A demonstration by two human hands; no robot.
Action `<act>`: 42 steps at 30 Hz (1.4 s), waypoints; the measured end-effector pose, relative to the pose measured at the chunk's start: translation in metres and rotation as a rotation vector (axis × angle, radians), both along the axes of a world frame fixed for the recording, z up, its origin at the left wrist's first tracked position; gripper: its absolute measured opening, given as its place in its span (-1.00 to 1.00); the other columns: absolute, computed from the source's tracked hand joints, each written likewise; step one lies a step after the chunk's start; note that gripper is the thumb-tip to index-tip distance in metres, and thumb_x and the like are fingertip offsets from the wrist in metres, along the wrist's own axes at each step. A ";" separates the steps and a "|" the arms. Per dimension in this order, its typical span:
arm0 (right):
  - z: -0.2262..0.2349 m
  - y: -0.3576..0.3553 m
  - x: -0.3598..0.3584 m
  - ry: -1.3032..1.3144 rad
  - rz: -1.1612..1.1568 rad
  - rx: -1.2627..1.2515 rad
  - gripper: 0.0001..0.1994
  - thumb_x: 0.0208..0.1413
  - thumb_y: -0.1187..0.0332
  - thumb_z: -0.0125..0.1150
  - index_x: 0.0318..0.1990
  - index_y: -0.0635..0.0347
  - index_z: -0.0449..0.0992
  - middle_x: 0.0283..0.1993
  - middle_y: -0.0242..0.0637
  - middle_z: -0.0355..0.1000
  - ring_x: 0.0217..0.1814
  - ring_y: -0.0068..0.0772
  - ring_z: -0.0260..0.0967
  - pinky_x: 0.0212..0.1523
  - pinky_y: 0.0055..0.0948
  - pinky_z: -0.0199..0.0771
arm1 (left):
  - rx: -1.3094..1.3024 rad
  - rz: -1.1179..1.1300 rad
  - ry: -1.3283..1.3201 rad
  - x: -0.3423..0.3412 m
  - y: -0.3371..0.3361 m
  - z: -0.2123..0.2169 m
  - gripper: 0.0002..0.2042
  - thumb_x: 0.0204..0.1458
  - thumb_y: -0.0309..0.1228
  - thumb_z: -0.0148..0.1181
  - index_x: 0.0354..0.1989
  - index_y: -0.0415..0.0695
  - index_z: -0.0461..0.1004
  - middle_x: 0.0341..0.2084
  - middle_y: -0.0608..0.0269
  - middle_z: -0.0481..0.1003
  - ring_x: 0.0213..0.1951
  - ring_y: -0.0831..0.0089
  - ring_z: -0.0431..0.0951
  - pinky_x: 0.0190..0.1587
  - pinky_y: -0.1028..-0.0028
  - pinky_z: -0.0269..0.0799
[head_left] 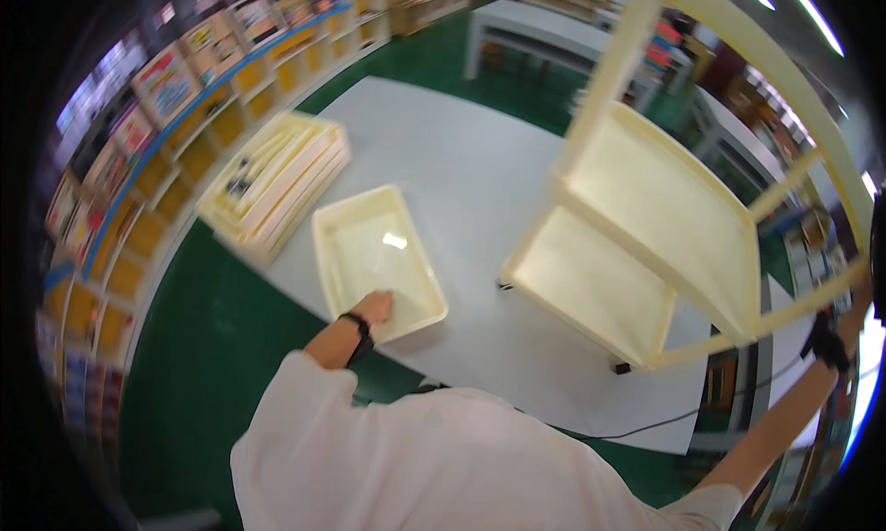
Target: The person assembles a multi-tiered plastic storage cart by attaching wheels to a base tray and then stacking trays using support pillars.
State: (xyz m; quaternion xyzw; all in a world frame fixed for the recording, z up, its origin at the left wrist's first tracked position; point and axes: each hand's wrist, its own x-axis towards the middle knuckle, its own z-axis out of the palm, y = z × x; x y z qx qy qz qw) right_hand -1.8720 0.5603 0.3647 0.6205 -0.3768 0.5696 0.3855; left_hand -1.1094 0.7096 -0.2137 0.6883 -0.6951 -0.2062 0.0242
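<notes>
Two hands (374,307) on glossy cream plastic tray (369,254), shelf-frame (646,217)

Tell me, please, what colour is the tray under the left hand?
Pale cream-yellow; the tray shows best in the head view.

Head-worn fisheye, steeply downward, overhead

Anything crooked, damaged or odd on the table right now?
Yes: the cream shelving cart is tipped over at a steep slant on the white table, its feet near the table's edge, steadied by the right hand. The left hand rests in a loose tray. No spill or damage shows.
</notes>
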 end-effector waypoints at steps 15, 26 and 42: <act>-0.183 0.158 0.332 0.838 0.761 1.025 -0.38 -0.05 0.15 0.16 0.17 0.09 0.10 0.12 -0.06 0.14 -0.05 -0.12 0.27 -0.17 -0.28 0.33 | 0.178 -0.198 1.484 -0.229 0.028 0.350 -0.90 -0.03 -0.59 -0.04 -0.32 -0.33 0.31 -0.40 0.07 0.47 -0.39 0.46 0.50 -0.33 0.53 0.46; -0.033 0.058 0.161 -0.245 0.245 0.194 -0.86 0.18 0.31 -0.08 -0.22 0.14 0.20 -0.61 -0.47 0.16 -0.62 -0.66 0.07 -0.65 -0.62 0.08 | -0.223 -0.201 1.236 -0.176 0.006 0.317 -0.78 -0.05 -0.58 0.04 -0.20 -0.23 0.25 -0.46 0.06 0.50 -0.43 0.44 0.52 -0.32 0.53 0.46; 0.044 0.008 0.038 -0.345 0.827 0.354 -0.84 0.17 0.35 -0.11 -0.21 0.20 0.35 -0.32 -0.42 0.36 -0.28 -0.69 0.25 -0.23 -0.68 0.23 | 0.155 0.116 0.141 -0.044 0.083 0.052 -0.53 -0.29 -0.20 0.20 -0.25 -0.32 0.39 -0.31 -0.23 0.42 -0.21 -0.07 0.43 -0.16 0.19 0.36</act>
